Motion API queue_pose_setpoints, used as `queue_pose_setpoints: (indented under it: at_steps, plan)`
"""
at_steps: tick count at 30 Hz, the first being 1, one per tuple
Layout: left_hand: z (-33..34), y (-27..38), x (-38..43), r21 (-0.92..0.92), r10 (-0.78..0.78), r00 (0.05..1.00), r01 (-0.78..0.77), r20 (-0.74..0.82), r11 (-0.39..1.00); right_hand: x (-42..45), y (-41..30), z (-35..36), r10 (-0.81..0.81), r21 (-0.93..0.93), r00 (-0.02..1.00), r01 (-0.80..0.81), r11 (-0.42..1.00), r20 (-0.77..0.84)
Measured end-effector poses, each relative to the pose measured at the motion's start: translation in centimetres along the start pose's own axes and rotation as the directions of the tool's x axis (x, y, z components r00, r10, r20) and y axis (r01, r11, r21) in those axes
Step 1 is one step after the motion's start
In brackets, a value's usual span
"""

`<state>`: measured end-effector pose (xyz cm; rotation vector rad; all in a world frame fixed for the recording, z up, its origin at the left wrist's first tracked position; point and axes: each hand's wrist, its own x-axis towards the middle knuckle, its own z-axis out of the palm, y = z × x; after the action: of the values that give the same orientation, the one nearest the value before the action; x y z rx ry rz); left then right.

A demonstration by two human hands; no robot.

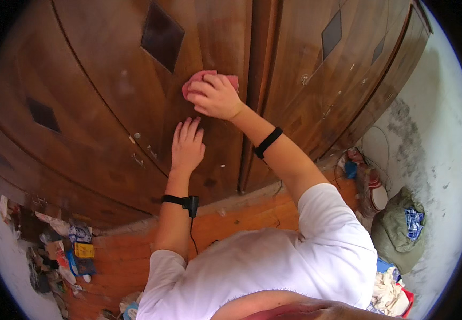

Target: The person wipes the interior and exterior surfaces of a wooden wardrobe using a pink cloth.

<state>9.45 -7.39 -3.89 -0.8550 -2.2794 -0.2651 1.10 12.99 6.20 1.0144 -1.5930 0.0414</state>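
In the head view a folded pink cloth (194,81) lies pressed to the front of a brown wooden wardrobe (215,36). My right hand (215,96) grips it, fingers bent over the fabric; part of the cloth is hidden beneath them. Lower and to the left, my left hand (188,144) rests against the same door panel with its fingers spread a little and nothing in it. A dark diamond inlay (163,37) sits up and to the left of the cloth. Each forearm wears a black strap.
At the right stands a green sack (395,232) against a stained white wall (427,120), near piled clothes (387,292). Boxes and litter, including a yellow box (84,250), cover the floor at the left. A cable hangs from my left strap over the orange floor (239,218).
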Motion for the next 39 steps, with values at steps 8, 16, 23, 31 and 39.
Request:
queue_pose_setpoints:
  at_steps: [8, 16, 23, 31, 39]
  plan:
    - [-1.6, -0.9, -4.3, 0.066, -0.194, 0.976, 0.201, -0.099, 0.977, 22.1, 8.6, -3.5, 0.324, 0.039, 0.945, -0.323, 0.946, -0.036]
    - [-1.8, -0.9, -4.6, 0.038, -0.285, 0.955, 0.289, -0.087, 0.957, 14.6, -7.8, 6.6, -0.084, -0.159, 0.994, 0.095, 0.983, 0.074]
    - [-2.9, -0.3, -6.1, -0.043, -0.368, 0.930, 0.368, 0.020, 0.929, 14.5, 0.2, -1.2, -0.149, 0.009, 0.981, 0.149, 0.989, 0.121]
    - [-0.9, 1.6, -3.7, -0.037, -0.406, 0.908, 0.404, -0.103, 0.914, 11.3, 10.1, -4.5, 0.408, -0.129, 0.797, -0.508, 0.851, -0.445]
    - [-0.8, 4.6, -1.9, -0.095, -0.290, 0.955, 0.284, -0.061, 0.954, 1.3, 1.8, -9.0, 0.369, -0.087, 0.929, -0.366, 0.927, 0.020]
